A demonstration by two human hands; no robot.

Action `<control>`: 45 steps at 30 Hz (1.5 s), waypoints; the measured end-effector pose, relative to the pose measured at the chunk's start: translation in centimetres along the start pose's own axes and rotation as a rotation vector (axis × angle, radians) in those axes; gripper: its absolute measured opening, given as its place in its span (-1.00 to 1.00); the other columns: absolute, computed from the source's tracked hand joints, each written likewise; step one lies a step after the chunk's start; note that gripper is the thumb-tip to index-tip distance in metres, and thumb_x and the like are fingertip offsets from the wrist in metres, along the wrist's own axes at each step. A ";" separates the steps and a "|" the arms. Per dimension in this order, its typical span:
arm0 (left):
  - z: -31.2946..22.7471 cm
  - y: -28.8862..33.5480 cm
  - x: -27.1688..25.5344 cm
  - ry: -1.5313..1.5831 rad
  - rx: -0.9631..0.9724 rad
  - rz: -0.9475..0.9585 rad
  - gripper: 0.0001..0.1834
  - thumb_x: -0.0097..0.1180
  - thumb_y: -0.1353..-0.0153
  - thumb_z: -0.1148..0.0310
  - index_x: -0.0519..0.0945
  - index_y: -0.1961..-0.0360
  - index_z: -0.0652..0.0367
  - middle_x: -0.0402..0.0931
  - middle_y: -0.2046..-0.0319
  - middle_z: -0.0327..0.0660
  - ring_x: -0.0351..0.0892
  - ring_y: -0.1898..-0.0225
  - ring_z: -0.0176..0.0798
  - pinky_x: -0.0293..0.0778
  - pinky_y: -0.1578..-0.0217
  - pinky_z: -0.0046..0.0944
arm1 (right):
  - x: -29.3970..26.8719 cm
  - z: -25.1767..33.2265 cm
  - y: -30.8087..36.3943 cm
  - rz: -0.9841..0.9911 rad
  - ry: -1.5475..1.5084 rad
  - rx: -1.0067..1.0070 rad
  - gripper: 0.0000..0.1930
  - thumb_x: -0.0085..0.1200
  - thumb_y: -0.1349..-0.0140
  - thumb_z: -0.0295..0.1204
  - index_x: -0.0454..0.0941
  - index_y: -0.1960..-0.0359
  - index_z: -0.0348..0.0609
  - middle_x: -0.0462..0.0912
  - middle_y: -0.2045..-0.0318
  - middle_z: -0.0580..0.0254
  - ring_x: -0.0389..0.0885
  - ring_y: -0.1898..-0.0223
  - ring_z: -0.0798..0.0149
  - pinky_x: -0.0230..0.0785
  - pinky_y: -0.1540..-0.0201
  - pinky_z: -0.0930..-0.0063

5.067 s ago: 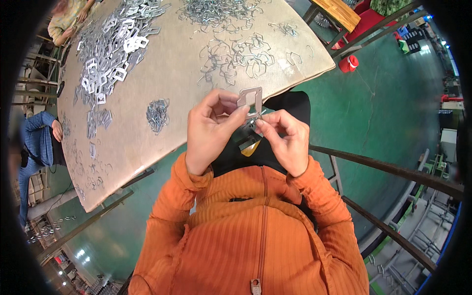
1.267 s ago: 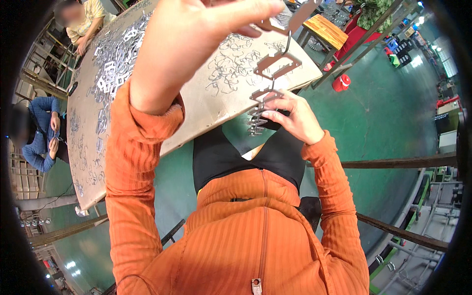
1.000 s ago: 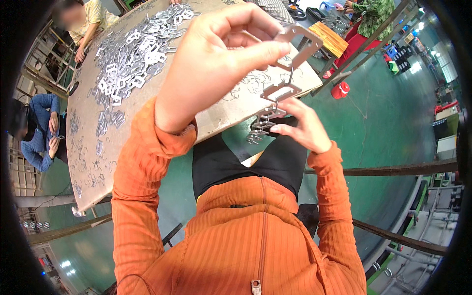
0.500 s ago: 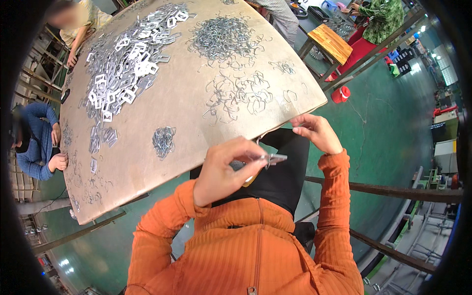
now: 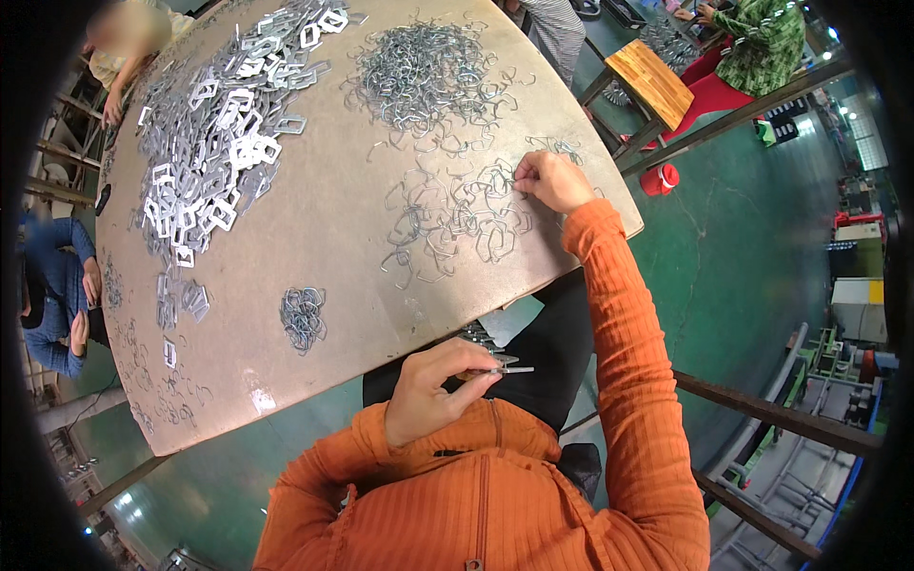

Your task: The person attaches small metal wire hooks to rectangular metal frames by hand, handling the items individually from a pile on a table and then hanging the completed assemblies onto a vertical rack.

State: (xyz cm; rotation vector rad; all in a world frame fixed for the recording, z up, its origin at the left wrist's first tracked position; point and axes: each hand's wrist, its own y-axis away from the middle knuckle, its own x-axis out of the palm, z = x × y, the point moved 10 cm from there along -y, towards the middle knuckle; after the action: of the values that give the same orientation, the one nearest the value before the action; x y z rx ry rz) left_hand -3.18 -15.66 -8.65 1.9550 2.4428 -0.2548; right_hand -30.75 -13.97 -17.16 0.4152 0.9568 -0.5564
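Observation:
Near my lap, my left hand (image 5: 428, 390) pinches a thin flat metal plate (image 5: 515, 369) edge-on between thumb and fingers. My right hand (image 5: 554, 181) reaches over the table (image 5: 333, 209), its fingertips pinched together at the edge of a loose spread of bent wire pieces (image 5: 447, 224). A wire piece appears to be at those fingertips, mostly hidden by them. Behind lies a dense pile of bent wire pieces (image 5: 419, 76). A small heap of wire pieces (image 5: 303, 319) sits nearer the table's front edge.
A long pile of flat metal frames (image 5: 224, 143) covers the table's left part. At the left edge sits a person in a blue sleeve (image 5: 59, 295); another person is at the far left. Right of the table are a wooden stool (image 5: 649, 84) and a red container (image 5: 659, 179).
My right hand has moved from beside the table's front edge up and forward onto the loose wire pieces. My left hand, still holding the metal plate, has dropped slightly lower. The view has shifted a little.

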 end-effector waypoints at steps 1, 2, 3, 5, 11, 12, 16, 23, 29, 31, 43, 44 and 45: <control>0.0 -0.1 -0.1 0.002 0.002 -0.013 -0.85 0.22 -0.03 0.61 0.58 0.33 0.28 0.57 0.40 -0.14 0.56 0.43 -0.32 0.47 0.39 -0.40 | 0.2 0.3 0.0 0.008 0.073 -0.010 -0.88 0.17 -0.01 -0.39 0.65 0.42 -0.11 0.65 0.48 0.08 0.64 0.38 0.08 0.45 0.30 0.26; 0.1 -0.2 -0.2 -0.002 0.007 -0.017 -0.85 0.22 -0.03 0.61 0.58 0.33 0.28 0.57 0.39 -0.14 0.57 0.43 -0.32 0.47 0.39 -0.40 | 0.1 0.6 0.1 -0.020 0.118 -0.040 -0.89 0.17 -0.01 -0.39 0.65 0.43 -0.10 0.65 0.48 0.08 0.64 0.37 0.06 0.45 0.29 0.25; 0.3 -0.2 -0.3 -0.005 0.011 -0.021 -0.85 0.22 -0.02 0.61 0.58 0.33 0.28 0.57 0.39 -0.14 0.57 0.43 -0.31 0.47 0.39 -0.40 | 0.0 1.0 0.4 -0.048 0.161 -0.070 -0.89 0.16 -0.01 -0.39 0.65 0.43 -0.09 0.65 0.48 0.09 0.63 0.36 0.05 0.45 0.27 0.24; 0.5 -0.3 -0.4 -0.005 -0.010 -0.028 -0.85 0.22 -0.01 0.62 0.58 0.34 0.28 0.58 0.39 -0.13 0.58 0.40 -0.28 0.47 0.35 -0.38 | 0.0 0.8 0.6 -0.024 0.153 -0.080 -0.90 0.15 -0.01 -0.39 0.64 0.44 -0.08 0.66 0.47 0.10 0.63 0.34 0.04 0.45 0.25 0.22; 0.5 -0.6 -0.6 -0.016 -0.058 -0.050 -0.86 0.24 0.02 0.62 0.59 0.38 0.27 0.60 0.39 -0.11 0.60 0.34 -0.22 0.47 0.28 -0.34 | -0.6 -0.7 -1.8 -0.042 -0.013 0.054 -0.89 0.16 -0.02 -0.35 0.64 0.43 -0.06 0.66 0.43 0.08 0.63 0.30 0.03 0.44 0.20 0.20; 0.6 -0.6 -0.7 -0.014 -0.062 -0.054 -0.86 0.24 0.02 0.62 0.59 0.38 0.27 0.60 0.38 -0.11 0.60 0.34 -0.22 0.47 0.28 -0.34 | -0.2 -0.3 -2.5 -0.030 0.022 0.068 -0.88 0.16 -0.03 -0.35 0.64 0.42 -0.07 0.66 0.42 0.08 0.62 0.29 0.03 0.44 0.20 0.20; 0.3 -0.6 -0.8 -0.019 -0.044 -0.077 -0.85 0.24 0.03 0.62 0.60 0.38 0.27 0.61 0.38 -0.11 0.61 0.33 -0.22 0.47 0.27 -0.33 | 0.6 1.0 -3.4 -0.089 0.204 0.007 -0.82 0.16 -0.06 -0.32 0.59 0.40 -0.17 0.63 0.36 0.01 0.61 0.29 -0.02 0.43 0.21 0.14; -0.1 -0.3 -0.6 0.002 -0.020 -0.083 -0.86 0.24 0.01 0.61 0.60 0.37 0.28 0.60 0.37 -0.11 0.61 0.34 -0.26 0.48 0.28 -0.36 | -2.8 0.4 1.4 -0.245 -0.144 0.038 -0.84 0.17 -0.07 -0.49 0.53 0.33 -0.29 0.63 0.42 0.03 0.63 0.41 0.05 0.45 0.31 0.26; -0.5 0.0 -0.6 0.036 -0.013 -0.101 -0.87 0.22 -0.01 0.61 0.60 0.36 0.29 0.60 0.37 -0.11 0.59 0.37 -0.31 0.50 0.31 -0.39 | -3.2 2.4 6.6 -0.138 -0.985 0.230 -0.89 0.08 -0.18 -0.61 0.50 0.26 -0.38 0.60 0.47 0.20 0.61 0.47 0.39 0.49 0.40 0.62; -0.6 -0.4 -0.5 0.062 -0.006 -0.084 -0.87 0.21 0.00 0.62 0.59 0.37 0.29 0.59 0.37 -0.11 0.59 0.38 -0.30 0.50 0.31 -0.38 | -2.4 0.9 6.0 -0.127 -0.970 0.281 -0.89 0.07 -0.18 -0.62 0.50 0.25 -0.39 0.60 0.47 0.20 0.62 0.46 0.39 0.49 0.41 0.62; -1.3 0.2 0.8 0.004 0.023 -0.064 -0.86 0.25 0.02 0.62 0.59 0.38 0.29 0.59 0.38 -0.10 0.59 0.36 -0.25 0.48 0.31 -0.35 | 1.2 3.4 -6.2 -0.174 0.138 -0.108 -0.89 0.18 -0.04 -0.38 0.61 0.40 -0.09 0.59 0.38 0.11 0.57 0.26 0.04 0.41 0.21 0.22; -1.4 0.4 0.8 -0.009 0.049 -0.067 -0.86 0.25 0.01 0.61 0.59 0.37 0.29 0.59 0.38 -0.11 0.59 0.35 -0.25 0.48 0.30 -0.35 | 2.7 3.2 -7.0 -0.135 0.231 -0.110 -0.88 0.15 -0.06 -0.37 0.60 0.40 -0.11 0.58 0.34 0.08 0.57 0.23 -0.01 0.42 0.18 0.18; -1.6 0.4 0.8 -0.030 0.095 -0.062 -0.86 0.25 0.01 0.60 0.60 0.37 0.30 0.59 0.38 -0.11 0.59 0.34 -0.25 0.48 0.29 -0.35 | 3.1 2.8 -7.0 -0.122 0.331 -0.109 -0.87 0.11 -0.07 -0.37 0.59 0.39 -0.12 0.57 0.31 0.05 0.56 0.20 -0.05 0.42 0.16 0.13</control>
State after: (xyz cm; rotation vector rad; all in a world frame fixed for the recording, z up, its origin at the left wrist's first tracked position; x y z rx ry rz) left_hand -2.82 -14.61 -7.18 1.8976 2.5198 -0.4044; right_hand -31.83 -21.83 -19.00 0.3589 1.3315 -0.5530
